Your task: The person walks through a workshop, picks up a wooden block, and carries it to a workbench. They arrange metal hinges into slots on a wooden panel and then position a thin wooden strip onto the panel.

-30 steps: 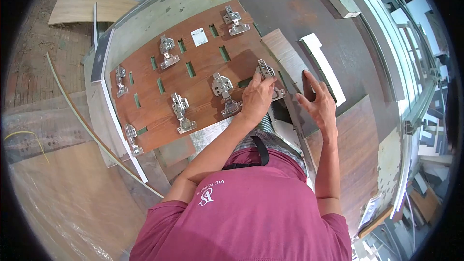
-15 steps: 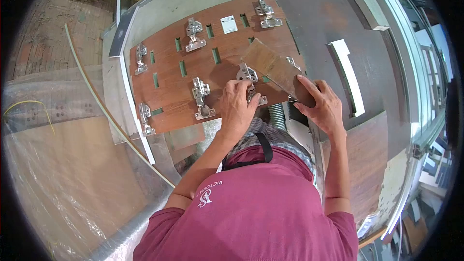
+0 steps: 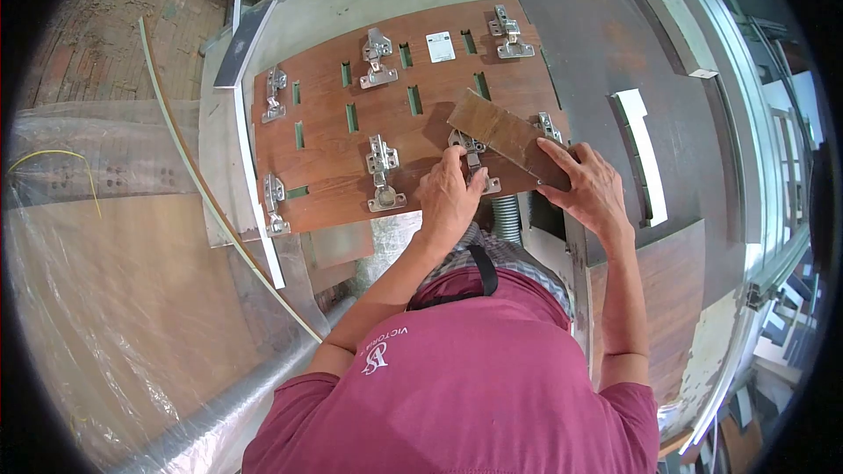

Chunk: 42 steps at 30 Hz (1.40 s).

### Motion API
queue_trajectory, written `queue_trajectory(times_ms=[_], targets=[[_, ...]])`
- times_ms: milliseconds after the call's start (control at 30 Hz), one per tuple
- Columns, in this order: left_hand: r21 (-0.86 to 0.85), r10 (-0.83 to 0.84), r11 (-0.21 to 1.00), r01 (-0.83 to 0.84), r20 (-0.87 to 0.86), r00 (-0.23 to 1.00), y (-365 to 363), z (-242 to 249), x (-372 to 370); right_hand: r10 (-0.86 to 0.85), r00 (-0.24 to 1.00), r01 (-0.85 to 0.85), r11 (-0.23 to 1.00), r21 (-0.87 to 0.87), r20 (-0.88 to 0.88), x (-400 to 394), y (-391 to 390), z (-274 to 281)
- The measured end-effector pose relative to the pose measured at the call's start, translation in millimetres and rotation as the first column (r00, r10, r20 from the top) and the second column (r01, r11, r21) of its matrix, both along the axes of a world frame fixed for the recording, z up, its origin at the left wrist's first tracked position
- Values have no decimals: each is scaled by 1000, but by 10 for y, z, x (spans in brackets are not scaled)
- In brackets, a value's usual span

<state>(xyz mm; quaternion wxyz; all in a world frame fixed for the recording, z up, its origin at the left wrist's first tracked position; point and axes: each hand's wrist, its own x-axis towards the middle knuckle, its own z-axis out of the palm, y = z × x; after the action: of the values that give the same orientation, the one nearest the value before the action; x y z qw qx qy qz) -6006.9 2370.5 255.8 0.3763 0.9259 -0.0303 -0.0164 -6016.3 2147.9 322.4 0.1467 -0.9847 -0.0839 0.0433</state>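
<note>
My right hand (image 3: 590,191) grips the end of a brown wooden block (image 3: 507,136), thumb and fingers on its near right end. The block slants above the near edge of a reddish-brown wood panel (image 3: 329,180). Just under the block's left part sits a metal cabinet hinge (image 3: 475,161), partly covered by it. My left hand (image 3: 448,200) has its thumb and fingertips closed around this hinge. Another cabinet hinge (image 3: 383,174) stands to the left, and one more hinge (image 3: 548,127) shows past the block on the right.
Several other hinges and green-looking slots are spread over the panel, with a white label (image 3: 440,47). A white strip (image 3: 645,158) lies on the dark surface at right. A long curved edging strip (image 3: 189,154) and plastic sheeting (image 3: 132,298) are at left.
The view has shifted, so the panel appears farther right and lower. The block sits slightly farther left relative to the panel. Both hands keep their holds.
</note>
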Motion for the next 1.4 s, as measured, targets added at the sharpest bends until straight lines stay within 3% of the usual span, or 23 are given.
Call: queue_trajectory(times_ms=[633,1067,1167,1233,1400], targets=[[35,-21,999,18,112,993,2,-14,14,-22,998,22,1000,-12,-63,-58,76,63],[32,-18,999,15,98,995,27,14,1,-36,998,36,999,0,-47,-83,118,87],[151,-72,988,43,197,978,124,238,-56,-47,998,48,999,17,-42,-91,179,103],[29,-87,996,83,156,984,245,426,-74,-47,998,48,999,24,-30,-81,213,135],[14,44,999,-48,225,973,729,454,-77,21,1000,-21,997,68,8,8,385,176]])
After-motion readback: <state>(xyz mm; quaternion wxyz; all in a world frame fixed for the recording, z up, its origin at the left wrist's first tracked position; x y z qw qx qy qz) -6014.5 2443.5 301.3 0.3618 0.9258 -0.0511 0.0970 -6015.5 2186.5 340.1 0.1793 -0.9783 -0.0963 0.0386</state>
